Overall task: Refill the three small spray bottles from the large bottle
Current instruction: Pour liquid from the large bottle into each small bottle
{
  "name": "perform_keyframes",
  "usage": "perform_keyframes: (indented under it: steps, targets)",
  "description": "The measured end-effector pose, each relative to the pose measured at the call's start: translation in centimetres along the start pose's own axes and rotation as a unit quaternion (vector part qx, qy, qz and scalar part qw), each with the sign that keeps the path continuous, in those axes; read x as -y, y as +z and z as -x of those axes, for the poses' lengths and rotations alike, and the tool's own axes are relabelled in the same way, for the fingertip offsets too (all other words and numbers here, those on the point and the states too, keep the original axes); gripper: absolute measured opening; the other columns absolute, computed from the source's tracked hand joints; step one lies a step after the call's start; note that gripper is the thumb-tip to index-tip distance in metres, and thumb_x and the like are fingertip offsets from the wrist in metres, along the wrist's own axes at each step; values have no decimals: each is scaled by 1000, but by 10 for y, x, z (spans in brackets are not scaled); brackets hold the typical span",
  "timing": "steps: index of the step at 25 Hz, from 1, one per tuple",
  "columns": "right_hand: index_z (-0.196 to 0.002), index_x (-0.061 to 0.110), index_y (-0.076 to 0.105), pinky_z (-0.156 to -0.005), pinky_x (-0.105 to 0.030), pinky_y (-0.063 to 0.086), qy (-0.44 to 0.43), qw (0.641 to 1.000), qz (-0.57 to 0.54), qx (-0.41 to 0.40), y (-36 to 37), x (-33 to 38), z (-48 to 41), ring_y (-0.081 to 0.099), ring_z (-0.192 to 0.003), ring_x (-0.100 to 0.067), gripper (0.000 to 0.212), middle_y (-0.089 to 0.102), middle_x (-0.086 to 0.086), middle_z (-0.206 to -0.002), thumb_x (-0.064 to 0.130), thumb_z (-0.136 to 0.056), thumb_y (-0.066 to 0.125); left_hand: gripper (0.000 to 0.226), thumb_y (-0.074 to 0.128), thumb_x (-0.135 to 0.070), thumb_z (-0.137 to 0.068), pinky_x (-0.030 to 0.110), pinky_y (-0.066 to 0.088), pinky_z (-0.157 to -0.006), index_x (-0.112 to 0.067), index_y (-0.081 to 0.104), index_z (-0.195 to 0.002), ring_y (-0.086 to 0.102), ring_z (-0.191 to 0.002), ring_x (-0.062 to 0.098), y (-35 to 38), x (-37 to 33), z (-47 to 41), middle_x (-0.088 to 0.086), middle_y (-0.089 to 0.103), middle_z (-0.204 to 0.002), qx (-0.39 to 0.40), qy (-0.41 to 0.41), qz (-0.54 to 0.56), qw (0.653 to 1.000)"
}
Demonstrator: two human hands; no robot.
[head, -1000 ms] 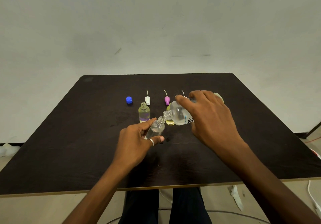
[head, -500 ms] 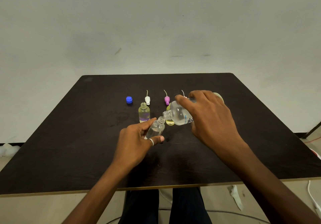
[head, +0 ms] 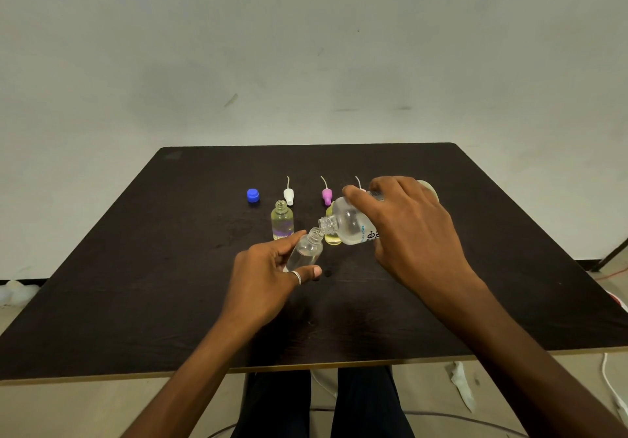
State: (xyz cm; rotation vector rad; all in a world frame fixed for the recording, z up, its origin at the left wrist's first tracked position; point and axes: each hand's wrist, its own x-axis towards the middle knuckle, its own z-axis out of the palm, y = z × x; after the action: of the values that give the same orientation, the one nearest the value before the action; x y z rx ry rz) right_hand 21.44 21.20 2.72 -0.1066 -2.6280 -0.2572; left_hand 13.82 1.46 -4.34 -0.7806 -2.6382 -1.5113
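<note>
The large bottle [head: 351,225], label legible only as "e", is being gripped sideways by curled fingers of the right hand [head: 411,234]. A small spray bottle [head: 304,250] is being pinched, tilted, between thumb and fingers of the left hand [head: 268,274], its mouth just beneath the larger neck.

A dark wooden table [head: 170,284] fills the middle of the frame, a plain pale wall [head: 306,47] behind, beige floor [head: 85,410] along the bottom.

Clear glossy plastic large bottle [head: 350,223], transparent small spray bottle [head: 304,250], matt dark wood-grain table [head: 136,267], shiny blue plastic cap [head: 253,195]
</note>
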Motion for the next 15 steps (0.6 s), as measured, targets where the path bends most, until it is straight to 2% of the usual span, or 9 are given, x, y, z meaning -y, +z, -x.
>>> perform_keyframes:
  steps: [2,5,15]
  targets:
    - [-133,29,49,-88,-44,49,1,1000,0,-5,-1,0,0,53,-117,-31,80,59,-9,-123,16,-63,85,68,87,-30,-71,24,51,-101,-31,61,-134,64,-112,-4,0,-1,0,-12,68,-125,2,-1,6,1000]
    - [-132,28,51,-86,-44,50,1,1000,-1,-14,-1,0,1,55,-114,-32,80,60,-9,-121,14,-61,86,67,87,-29,-71,24,52,-101,-32,62,-133,64,-111,-4,-1,-1,2,-13,69,-123,0,-1,11,1000]
    - [-132,28,51,-85,-43,50,0,1000,2,-17,-1,0,1,55,-114,-31,80,60,-9,-121,14,-61,85,55,87,-22,-72,7,50,-87,-37,68,-122,66,-96,-13,-1,-9,6,-26,72,-103,-2,10,45,999]
